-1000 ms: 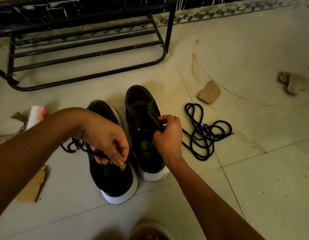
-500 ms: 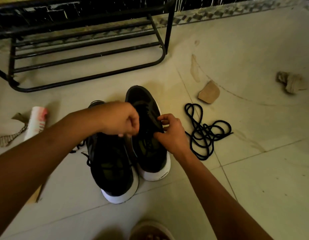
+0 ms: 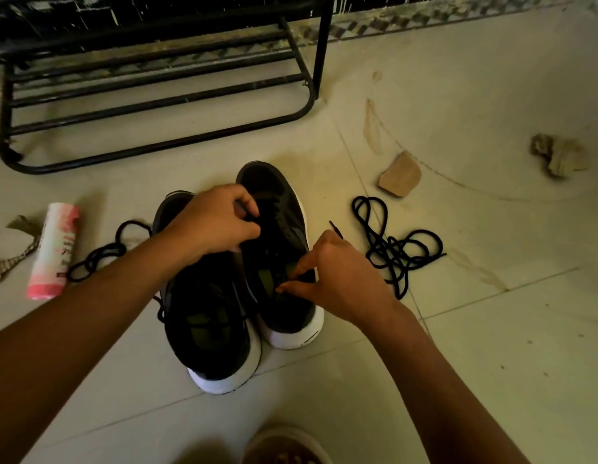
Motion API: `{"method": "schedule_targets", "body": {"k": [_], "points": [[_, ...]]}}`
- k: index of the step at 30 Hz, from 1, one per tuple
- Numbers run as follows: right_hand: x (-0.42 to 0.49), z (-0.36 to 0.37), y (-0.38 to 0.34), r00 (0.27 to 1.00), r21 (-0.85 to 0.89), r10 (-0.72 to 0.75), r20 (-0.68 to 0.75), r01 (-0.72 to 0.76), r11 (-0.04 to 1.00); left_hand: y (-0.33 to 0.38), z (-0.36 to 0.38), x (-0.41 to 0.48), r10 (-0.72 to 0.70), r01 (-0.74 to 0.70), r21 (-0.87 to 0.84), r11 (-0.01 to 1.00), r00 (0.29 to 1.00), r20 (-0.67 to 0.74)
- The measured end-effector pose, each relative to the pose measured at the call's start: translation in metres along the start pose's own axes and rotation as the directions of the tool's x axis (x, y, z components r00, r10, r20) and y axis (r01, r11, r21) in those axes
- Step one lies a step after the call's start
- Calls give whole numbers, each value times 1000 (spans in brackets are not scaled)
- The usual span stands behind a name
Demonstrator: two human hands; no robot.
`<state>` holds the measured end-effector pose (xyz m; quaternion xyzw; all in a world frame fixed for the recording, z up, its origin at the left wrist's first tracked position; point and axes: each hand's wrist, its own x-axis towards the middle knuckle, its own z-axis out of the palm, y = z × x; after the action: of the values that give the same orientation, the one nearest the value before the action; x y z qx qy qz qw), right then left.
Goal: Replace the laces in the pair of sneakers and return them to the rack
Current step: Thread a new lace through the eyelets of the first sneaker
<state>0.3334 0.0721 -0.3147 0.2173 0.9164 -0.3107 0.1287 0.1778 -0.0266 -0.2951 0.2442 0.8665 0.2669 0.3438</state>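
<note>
Lace (image 3: 336, 229), likely limp and light, best taken by its stiff tip: right hand (image 3: 337, 279) is pinching it, left hand (image 3: 220, 222) is gripping it.

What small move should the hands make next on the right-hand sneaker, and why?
Probably the right hand pulls the black lace end away from the black, white-soled sneaker while the left hand grips its front: the tip sticks out above the right hand.

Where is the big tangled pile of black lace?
In the head view, the tangled lace lies on the floor, right of the right-hand sneaker, below the tan stone chunk.
</note>
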Motion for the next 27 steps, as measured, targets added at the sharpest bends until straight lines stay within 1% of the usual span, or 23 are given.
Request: {"method": "schedule_targets", "body": {"k": [3,6,9,11,13,15,17,21,22,23,25,27], "points": [[2,-5,-3,999,-3,-7,54,7,1000,-3,0,0,4,-4,0,1000,1000,-6],[5,-3,-1,999,57,-1,39,-1,998,-1,2,-2,52,-49,154,987,998,-20],[7,2,3,1000,102,10,24,-12,995,4,13,-5,119,-95,307,947,991,-62],[8,4,6,1000,117,-8,19,6,993,6,20,-4,134,-86,405,910,987,-92],[9,3,8,999,128,-19,36,15,992,6,23,-4,116,-60,459,886,989,-95],[11,2,10,997,142,-38,66,29,989,3,23,-4,113,-56,472,880,989,-94],[14,1,12,994,155,-68,85,54,986,-1,21,-5,132,-77,451,889,987,-90],[16,2,15,995,140,-69,69,59,988,-7,13,-4,125,-103,325,940,991,-47],[15,1,15,995,165,-69,76,56,985,-8,12,-4,121,-101,316,943,992,-43],[14,0,16,993,218,-77,84,57,974,-8,12,-3,122,-98,342,935,991,-51],[11,-6,17,989,340,-107,101,67,938,-5,16,-2,137,-85,454,887,987,-83],[8,-13,19,984,373,-123,126,68,925,0,22,-2,156,-75,545,835,982,-104]]}}
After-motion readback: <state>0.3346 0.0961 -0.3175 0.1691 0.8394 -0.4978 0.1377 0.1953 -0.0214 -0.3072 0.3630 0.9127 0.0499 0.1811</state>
